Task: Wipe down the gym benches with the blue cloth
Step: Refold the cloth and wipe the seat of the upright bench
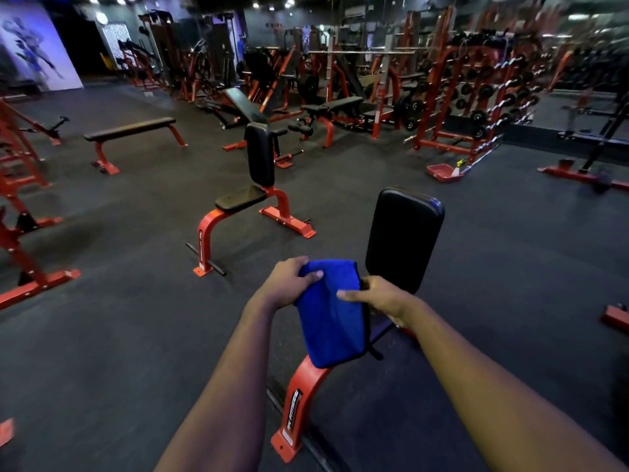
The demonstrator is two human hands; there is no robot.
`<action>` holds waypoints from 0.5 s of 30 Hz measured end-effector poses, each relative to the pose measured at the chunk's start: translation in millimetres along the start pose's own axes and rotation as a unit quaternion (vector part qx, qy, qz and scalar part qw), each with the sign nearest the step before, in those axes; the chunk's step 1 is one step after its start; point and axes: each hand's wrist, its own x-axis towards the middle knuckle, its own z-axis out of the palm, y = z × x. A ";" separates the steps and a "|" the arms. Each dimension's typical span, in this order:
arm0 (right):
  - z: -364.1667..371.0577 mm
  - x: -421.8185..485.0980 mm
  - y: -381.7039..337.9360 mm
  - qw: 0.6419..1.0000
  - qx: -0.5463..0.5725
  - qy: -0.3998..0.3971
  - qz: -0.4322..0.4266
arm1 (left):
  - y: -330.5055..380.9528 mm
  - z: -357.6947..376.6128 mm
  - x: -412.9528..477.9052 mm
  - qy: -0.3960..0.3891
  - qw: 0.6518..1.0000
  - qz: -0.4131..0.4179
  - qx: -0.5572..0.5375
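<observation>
Fingers of left hand (289, 282) and right hand (381, 298) curl round blue cloth (332, 321), held above bench (403, 233); likely soft, light, limp; best gripped at folded top edge.

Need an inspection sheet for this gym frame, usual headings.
Surface: dark rubber floor.
Job's things: blue cloth held over the near bench; upright bench and flat bench beyond.
Clutter: red tray with spray bottle on the floor by the dumbbell rack.
Grippers: left hand and right hand each grip a side of the cloth.
Cables: nothing seen.
Surroundings: red-framed machines, wall mural.
</observation>
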 end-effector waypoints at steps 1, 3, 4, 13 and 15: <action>-0.3 1.4 5.4 1.000 -0.011 0.001 0.008 | -0.3 4.4 3.2 -0.001 1.000 -0.007 -0.004; -4.7 8.0 16.8 1.000 -0.005 0.028 0.008 | -5.0 16.6 14.4 -0.011 0.999 -0.029 -0.028; -7.3 10.8 20.3 0.999 -0.001 0.036 0.004 | -8.2 23.1 19.9 -0.009 0.999 -0.039 -0.034; -55.6 104.2 83.6 0.988 -0.104 0.111 0.008 | -61.0 126.0 95.2 0.099 0.984 -0.142 -0.047; -69.4 130.7 106.1 0.985 -0.133 0.107 0.037 | -73.2 151.8 110.5 0.092 0.979 -0.176 -0.047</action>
